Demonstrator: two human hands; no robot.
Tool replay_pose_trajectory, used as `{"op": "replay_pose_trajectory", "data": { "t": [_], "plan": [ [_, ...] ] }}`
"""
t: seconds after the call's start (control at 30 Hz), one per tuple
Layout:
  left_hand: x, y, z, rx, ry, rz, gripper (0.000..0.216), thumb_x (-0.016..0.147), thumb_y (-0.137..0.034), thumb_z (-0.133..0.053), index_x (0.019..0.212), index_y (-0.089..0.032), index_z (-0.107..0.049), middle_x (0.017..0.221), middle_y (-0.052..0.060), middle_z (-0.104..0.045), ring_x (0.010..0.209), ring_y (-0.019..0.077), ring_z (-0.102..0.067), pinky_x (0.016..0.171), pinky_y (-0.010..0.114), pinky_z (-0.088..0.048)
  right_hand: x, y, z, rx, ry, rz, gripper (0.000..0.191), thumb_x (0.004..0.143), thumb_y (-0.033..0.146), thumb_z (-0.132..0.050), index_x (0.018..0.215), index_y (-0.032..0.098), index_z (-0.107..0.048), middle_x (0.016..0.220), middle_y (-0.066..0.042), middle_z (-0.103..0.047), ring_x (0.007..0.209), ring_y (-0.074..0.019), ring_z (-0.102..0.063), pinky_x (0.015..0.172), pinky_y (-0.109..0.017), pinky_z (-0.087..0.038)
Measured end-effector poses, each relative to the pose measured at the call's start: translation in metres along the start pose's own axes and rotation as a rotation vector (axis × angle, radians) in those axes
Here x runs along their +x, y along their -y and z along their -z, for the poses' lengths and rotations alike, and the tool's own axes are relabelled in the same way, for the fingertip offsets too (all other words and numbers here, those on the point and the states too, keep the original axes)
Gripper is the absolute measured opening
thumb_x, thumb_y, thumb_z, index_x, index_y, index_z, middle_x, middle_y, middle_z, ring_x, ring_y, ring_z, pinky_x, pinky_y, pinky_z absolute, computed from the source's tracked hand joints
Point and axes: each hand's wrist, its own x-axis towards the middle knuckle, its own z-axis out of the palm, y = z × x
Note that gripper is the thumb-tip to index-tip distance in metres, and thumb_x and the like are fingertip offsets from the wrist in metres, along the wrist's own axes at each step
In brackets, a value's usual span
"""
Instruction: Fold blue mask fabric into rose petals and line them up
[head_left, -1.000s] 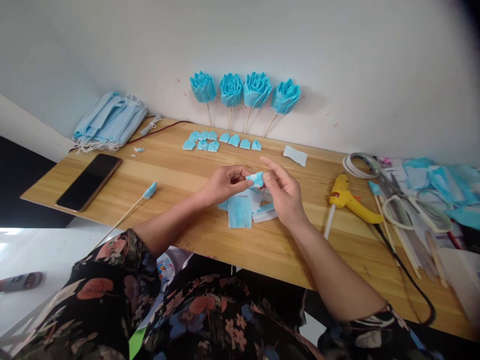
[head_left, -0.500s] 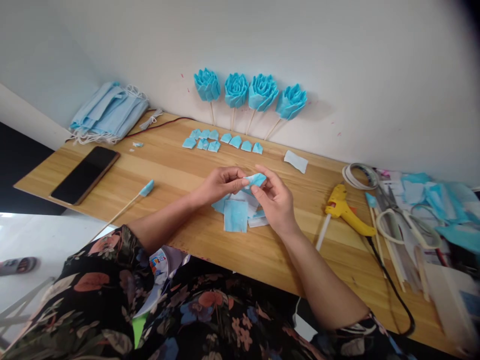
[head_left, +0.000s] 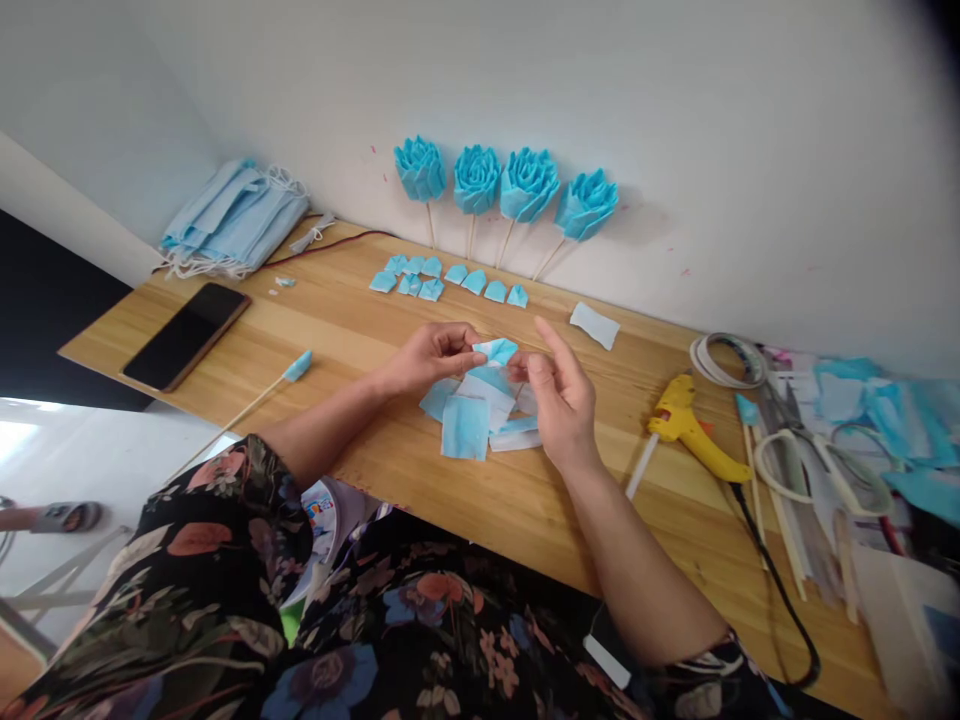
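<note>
Between the thumb and fingers of my left hand [head_left: 429,362] is a small folded piece of blue-and-white mask fabric [head_left: 498,351]. Just right of it is my right hand [head_left: 562,400], its index finger stretched out and its thumb apart from the fabric. Some of its other fingertips lie close to the piece's right edge; whether they touch it I cannot tell. Beneath both hands lies a loose pile of cut blue and white fabric squares [head_left: 465,428]. Farther back, several folded fabric petals [head_left: 473,282] are set out in short rows.
Several blue fabric flowers [head_left: 477,180] on sticks lean against the wall. Masks [head_left: 234,215], a phone [head_left: 186,336] and a blue-tipped stick [head_left: 259,398] are at left. At right are a yellow glue gun [head_left: 694,430], tape [head_left: 727,360], scissors [head_left: 825,465] and fabric scraps [head_left: 907,410].
My right thumb and index finger have come away from the folded fabric and spread apart. My left hand still holds the piece, now slightly farther left. The view has shifted a little.
</note>
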Motion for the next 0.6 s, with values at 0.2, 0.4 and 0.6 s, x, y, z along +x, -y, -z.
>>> {"op": "replay_pose_trajectory", "data": {
  "t": [0.2,0.4,0.6],
  "plan": [
    [0.003,0.003,0.004,0.074,-0.003,0.005,0.042,0.068,-0.049,-0.082,0.076,-0.011,-0.067,0.064,0.0,-0.059,0.058,0.0075,-0.05,0.054,0.021,-0.038,0.0,-0.002,-0.003,0.029,0.032,-0.067,0.055,0.082,0.042,-0.072,0.135,0.031,-0.059,0.094,-0.002,-0.071,0.081,-0.0163,-0.065,0.071,-0.031,-0.057],
    [0.009,0.008,0.014,0.078,-0.064,-0.034,0.042,0.067,-0.048,-0.083,0.074,-0.01,-0.068,0.066,0.001,-0.062,0.059,0.0079,-0.052,0.058,0.021,-0.04,0.005,-0.009,0.001,0.053,-0.186,-0.044,0.032,0.083,0.04,-0.071,0.111,0.023,-0.07,0.078,0.001,-0.066,0.071,-0.0129,-0.06,0.069,-0.028,-0.052],
    [0.014,0.009,0.016,0.079,-0.098,-0.038,0.049,0.06,-0.053,-0.086,0.073,-0.009,-0.068,0.06,-0.001,-0.057,0.057,0.008,-0.05,0.055,0.021,-0.038,0.006,-0.009,0.001,0.124,-0.254,-0.027,0.028,0.083,0.044,-0.072,0.073,0.02,-0.064,0.064,0.003,-0.059,0.063,-0.0113,-0.054,0.066,-0.027,-0.047]
  ]
}}
